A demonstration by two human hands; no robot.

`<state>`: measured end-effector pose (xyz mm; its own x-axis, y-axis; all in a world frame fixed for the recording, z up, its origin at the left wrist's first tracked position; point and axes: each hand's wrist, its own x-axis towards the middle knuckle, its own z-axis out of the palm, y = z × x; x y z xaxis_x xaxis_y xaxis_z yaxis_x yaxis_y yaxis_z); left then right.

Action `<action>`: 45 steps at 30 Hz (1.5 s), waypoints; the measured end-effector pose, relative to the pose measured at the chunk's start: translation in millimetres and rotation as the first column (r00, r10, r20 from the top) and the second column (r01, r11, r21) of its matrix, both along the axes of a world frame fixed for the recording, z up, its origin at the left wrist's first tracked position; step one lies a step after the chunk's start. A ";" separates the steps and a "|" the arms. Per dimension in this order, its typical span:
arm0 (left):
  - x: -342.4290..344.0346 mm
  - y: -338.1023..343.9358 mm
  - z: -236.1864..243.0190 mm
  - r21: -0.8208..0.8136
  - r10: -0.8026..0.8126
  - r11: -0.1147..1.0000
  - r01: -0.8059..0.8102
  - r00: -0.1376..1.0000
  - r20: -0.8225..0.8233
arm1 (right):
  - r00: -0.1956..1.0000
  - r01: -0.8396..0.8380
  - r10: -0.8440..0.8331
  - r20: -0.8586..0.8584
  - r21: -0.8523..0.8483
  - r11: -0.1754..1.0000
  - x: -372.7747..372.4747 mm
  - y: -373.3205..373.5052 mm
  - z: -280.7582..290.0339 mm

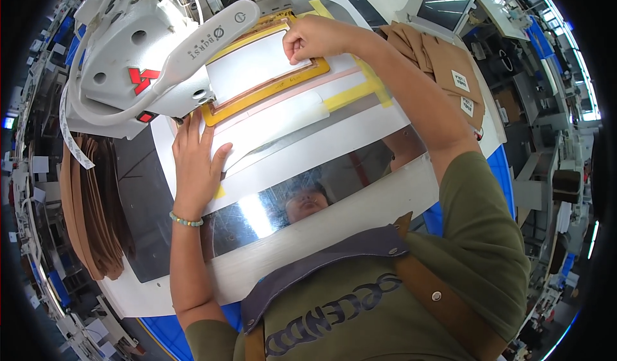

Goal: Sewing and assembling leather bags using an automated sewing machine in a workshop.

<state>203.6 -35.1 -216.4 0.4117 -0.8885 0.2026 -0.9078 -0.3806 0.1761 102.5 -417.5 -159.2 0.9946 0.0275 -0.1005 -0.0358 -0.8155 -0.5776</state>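
Note:
A yellow-rimmed template frame (pixel 257 100) lies tilted beneath the head of a white industrial sewing machine (pixel 122 46). Inside its rim is a smooth white panel (pixel 247 65). My left hand (pixel 196 165) rests flat, fingers stretched, on the white sheet at the frame's near left corner, its fingertips close to the machine head. At the frame's right end my right hand (pixel 315 38) is closed, fingers curled down over the panel's right edge. Whatever its fingertips pinch is hidden. Yellow tape strips (pixel 350 96) stick to the sheet right of the frame.
A shiny metal plate (pixel 347 175) covers the table's near part. Brown flat pieces hang in a stack (pixel 90 213) at the left; more brown pieces (pixel 443 59) with white labels lie at the right. A screen (pixel 448 1) stands at the far right.

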 end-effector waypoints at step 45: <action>54.9 96.0 66.1 -0.037 0.187 0.982 -0.184 0.977 0.101 | 0.939 0.014 -0.042 0.341 0.085 0.996 -4.4 109.3 7.2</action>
